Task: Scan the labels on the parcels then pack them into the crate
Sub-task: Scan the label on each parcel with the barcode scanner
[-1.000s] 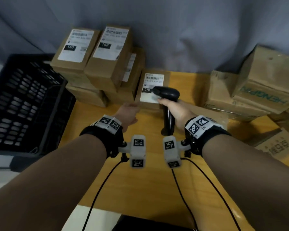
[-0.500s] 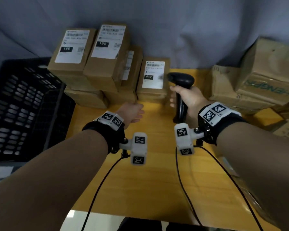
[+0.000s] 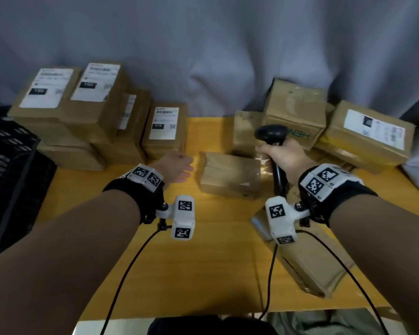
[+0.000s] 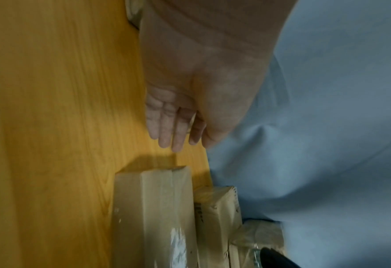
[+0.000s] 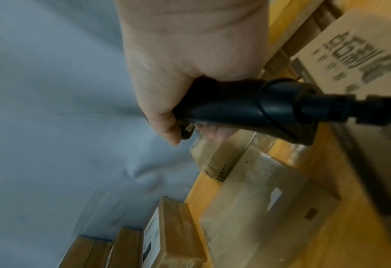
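My right hand (image 3: 279,158) (image 5: 190,87) grips the handle of a black barcode scanner (image 3: 272,135) (image 5: 242,107), held upright over the right half of the table. A plain brown parcel (image 3: 230,176) (image 4: 153,215) (image 5: 265,197) lies flat between my hands, just left of the scanner. My left hand (image 3: 177,166) (image 4: 178,117) hovers open above the wood, its straight fingers a short way from that parcel's left end. Labelled parcels (image 3: 166,128) (image 5: 167,230) are stacked at the back left. The black crate (image 3: 10,165) stands at the left edge.
More cardboard boxes (image 3: 298,110) pile up at the back right, one with a white label (image 3: 370,131). A long box (image 3: 307,257) (image 5: 355,45) lies under my right forearm. The yellow wooden table (image 3: 179,262) ends at a grey curtain (image 3: 203,44).
My right hand has carried the scanner to the right, away from the labelled stack. The head view has shifted right, so the plain parcel and the right-hand boxes have come into sight.
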{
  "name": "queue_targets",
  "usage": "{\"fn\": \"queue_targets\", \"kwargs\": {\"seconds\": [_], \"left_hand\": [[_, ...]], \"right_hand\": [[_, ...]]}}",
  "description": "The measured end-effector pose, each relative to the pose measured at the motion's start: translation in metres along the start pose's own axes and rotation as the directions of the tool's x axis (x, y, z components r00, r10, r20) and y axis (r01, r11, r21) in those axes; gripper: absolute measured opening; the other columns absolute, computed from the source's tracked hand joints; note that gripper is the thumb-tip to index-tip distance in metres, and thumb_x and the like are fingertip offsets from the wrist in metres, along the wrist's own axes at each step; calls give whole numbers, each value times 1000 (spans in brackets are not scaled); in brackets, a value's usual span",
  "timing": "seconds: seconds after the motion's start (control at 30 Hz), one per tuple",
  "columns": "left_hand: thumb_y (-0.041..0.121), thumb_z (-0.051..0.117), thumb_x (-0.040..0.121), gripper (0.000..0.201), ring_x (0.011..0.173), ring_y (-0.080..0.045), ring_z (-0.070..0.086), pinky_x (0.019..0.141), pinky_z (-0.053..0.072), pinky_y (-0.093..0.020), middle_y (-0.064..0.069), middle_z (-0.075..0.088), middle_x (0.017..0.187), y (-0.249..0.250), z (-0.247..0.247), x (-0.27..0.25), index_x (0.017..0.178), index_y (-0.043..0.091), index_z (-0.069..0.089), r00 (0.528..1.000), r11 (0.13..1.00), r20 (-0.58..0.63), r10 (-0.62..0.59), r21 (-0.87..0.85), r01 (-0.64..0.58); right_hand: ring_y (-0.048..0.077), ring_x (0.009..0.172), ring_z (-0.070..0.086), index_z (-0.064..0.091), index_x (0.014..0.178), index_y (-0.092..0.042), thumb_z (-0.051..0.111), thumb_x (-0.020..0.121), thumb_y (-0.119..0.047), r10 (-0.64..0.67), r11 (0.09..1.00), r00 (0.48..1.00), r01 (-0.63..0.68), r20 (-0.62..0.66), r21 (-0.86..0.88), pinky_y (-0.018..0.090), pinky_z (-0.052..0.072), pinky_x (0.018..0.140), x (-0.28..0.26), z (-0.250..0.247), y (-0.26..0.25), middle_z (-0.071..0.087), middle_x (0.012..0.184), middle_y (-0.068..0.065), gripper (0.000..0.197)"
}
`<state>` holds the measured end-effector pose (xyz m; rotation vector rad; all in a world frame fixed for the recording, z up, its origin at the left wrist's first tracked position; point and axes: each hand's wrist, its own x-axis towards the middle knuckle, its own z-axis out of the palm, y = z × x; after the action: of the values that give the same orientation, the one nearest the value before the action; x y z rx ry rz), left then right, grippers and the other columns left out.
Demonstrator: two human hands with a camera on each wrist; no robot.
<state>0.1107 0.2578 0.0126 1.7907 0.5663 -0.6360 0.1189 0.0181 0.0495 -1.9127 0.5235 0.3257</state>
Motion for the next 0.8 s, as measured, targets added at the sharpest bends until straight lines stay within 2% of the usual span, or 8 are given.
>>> {"fn": "queue_targets", "kwargs": {"seconds": [0.1,0.17,0.23,0.33,0.43,0.53,0.67,0.8], "left_hand": [[18,44,102,13,80,-19,53,87,43,-36,-9,54,95,-5,29,-3,94,12,52,999,999,-19,-28,27,29],[20,46,102,23,66,-15,43,83,38,-35,-4,43,78,-11,45,-1,79,18,45,997,993,-53,-51,103,56],[30,51,99,15,77,-25,51,84,40,-40,-11,49,87,-16,57,2,93,17,54,997,981,-63,-44,185,55],[45,52,95,65,127,-43,45,103,39,-55,-23,43,142,-26,72,10,148,13,30,994,970,-63,-90,220,102],[46,49,97,66,116,-33,50,102,39,-46,-12,41,146,-33,83,14,149,12,29,997,989,-53,-55,133,62],[45,45,99,61,79,-17,47,87,38,-41,-4,53,109,-41,94,12,147,10,33,995,995,-77,-57,75,63],[43,50,97,60,125,-33,46,101,42,-43,-11,40,144,-56,104,2,146,16,29,991,993,-85,-104,-73,98],[47,61,90,58,123,-35,47,100,46,-48,-12,40,140,-62,95,-5,135,22,33,978,941,-103,-179,-308,139]], "right_hand": [[24,76,60,63,94,-12,75,79,-25,21,1000,1000,-22,-20,-18,37,51,79,0,-25,23,63,79,5,24],[25,75,61,63,89,-14,74,80,-28,70,997,998,-70,5,-15,38,49,81,0,-36,38,64,78,7,20],[28,81,62,62,85,-15,73,81,-31,117,993,991,-116,60,-14,38,48,83,1,-41,50,65,82,9,19],[32,98,63,68,100,-12,74,78,-34,144,989,980,-145,134,0,40,49,91,7,-36,62,68,100,12,32],[33,102,62,66,102,-13,75,78,-32,153,986,967,-163,203,33,45,48,97,15,-28,63,66,99,11,32],[31,102,60,60,105,-15,73,82,-27,177,979,943,-197,282,43,43,48,97,20,-23,59,61,99,9,29],[24,81,55,57,107,-14,70,83,-23,189,980,939,-198,287,2,33,46,74,19,-19,55,57,89,7,29],[28,90,60,60,99,-17,73,79,-25,183,980,945,-197,271,24,40,49,88,14,-15,54,62,97,11,25]]}}
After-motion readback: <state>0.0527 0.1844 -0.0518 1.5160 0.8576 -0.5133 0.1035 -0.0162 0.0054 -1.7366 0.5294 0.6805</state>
